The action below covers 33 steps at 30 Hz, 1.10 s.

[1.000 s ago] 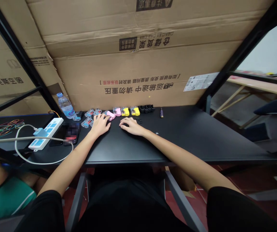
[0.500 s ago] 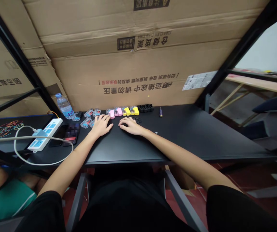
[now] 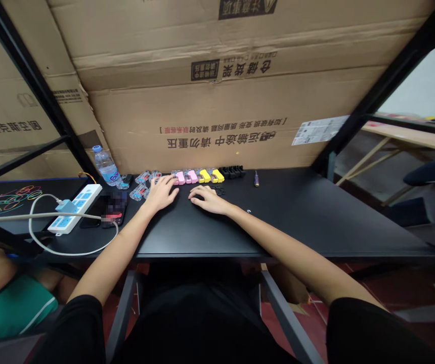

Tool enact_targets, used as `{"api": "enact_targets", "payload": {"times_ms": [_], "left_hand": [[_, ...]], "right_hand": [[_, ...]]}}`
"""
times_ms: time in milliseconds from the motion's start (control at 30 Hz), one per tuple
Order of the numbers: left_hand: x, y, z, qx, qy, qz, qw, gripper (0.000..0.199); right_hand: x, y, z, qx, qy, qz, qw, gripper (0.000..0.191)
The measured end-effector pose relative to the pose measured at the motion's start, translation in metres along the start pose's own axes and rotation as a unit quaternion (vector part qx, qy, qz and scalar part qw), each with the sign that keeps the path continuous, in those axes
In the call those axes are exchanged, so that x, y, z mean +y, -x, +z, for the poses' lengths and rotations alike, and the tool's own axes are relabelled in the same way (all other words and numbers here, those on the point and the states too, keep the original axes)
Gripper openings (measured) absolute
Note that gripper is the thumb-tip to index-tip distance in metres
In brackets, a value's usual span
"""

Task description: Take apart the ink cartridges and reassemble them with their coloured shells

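where the left hand (image 3: 160,193) is: palm down at the left end of the row, with the fingers spread and the thumb standing apart. the fingertips reach the left pink piece (image 3: 180,178); they seem to touch it, but i see no grip around it.

right hand (image 3: 210,199): low over the bench (image 3: 202,237), loosely bent, about half open, near the row but apart from it. nothing shows in it; its underside is hidden.

row: along the foot of the cardboard (image 3: 202,111), the left pink piece comes first, then the right pink piece (image 3: 192,176), two yellow pieces (image 3: 211,176) and the black parts (image 3: 233,172).

clear pieces (image 3: 139,191): in a loose group left of the left hand, one partly covered by it.

risk at the row: the pieces sit close together, so a sideways push from the left fingers could turn one and press its neighbour out of line.

risk at the wrist: if the left hand draws back low, it may drag a clear piece with it.

risk at the right: small black bits (image 3: 219,191) lie just behind the right hand; a careless turn could scatter them, because they look light.

screwdriver (image 3: 256,178): farther right, well apart from both hands.
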<state>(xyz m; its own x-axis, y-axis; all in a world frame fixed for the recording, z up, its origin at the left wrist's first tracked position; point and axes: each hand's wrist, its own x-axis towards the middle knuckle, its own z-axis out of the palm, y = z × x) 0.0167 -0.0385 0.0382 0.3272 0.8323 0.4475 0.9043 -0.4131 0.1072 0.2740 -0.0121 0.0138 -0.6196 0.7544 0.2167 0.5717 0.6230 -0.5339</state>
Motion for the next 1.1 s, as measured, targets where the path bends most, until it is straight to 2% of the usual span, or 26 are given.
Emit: {"api": "enact_targets", "payload": {"times_ms": [67,133,300,500,767,867,1000,1100], "left_hand": [[-0.01,-0.001,-0.014,0.048,0.005,-0.041,0.998,0.035],[-0.025,0.0,-0.026,0.067,-0.005,-0.09,0.994,0.032],[-0.056,0.006,-0.039,0.005,-0.041,-0.145,0.989,0.031],[-0.063,0.009,-0.029,-0.068,-0.025,-0.237,0.969,0.021],[-0.06,0.006,-0.011,-0.028,0.074,-0.19,0.979,0.013],[-0.057,0.004,-0.01,-0.006,0.107,-0.159,0.981,0.016],[-0.054,0.001,-0.012,0.058,0.174,-0.118,0.976,0.019],[-0.053,0.001,-0.014,0.078,0.18,-0.107,0.975,0.018]], "right_hand": [[-0.001,0.001,-0.001,-0.002,-0.002,0.0,1.0,0.025],[-0.002,0.001,-0.003,-0.004,-0.003,-0.001,1.0,0.026],[-0.004,0.004,-0.008,-0.018,0.0,-0.004,1.0,0.03],[-0.006,0.006,-0.011,-0.03,0.004,-0.002,1.0,0.032],[0.0,0.004,-0.007,-0.026,0.004,-0.014,1.0,0.03],[0.002,0.003,-0.006,-0.023,0.007,-0.015,1.0,0.029],[0.003,0.003,-0.005,-0.021,0.005,-0.016,1.0,0.029],[0.004,0.001,-0.01,0.015,-0.017,-0.046,0.999,0.027]]}}
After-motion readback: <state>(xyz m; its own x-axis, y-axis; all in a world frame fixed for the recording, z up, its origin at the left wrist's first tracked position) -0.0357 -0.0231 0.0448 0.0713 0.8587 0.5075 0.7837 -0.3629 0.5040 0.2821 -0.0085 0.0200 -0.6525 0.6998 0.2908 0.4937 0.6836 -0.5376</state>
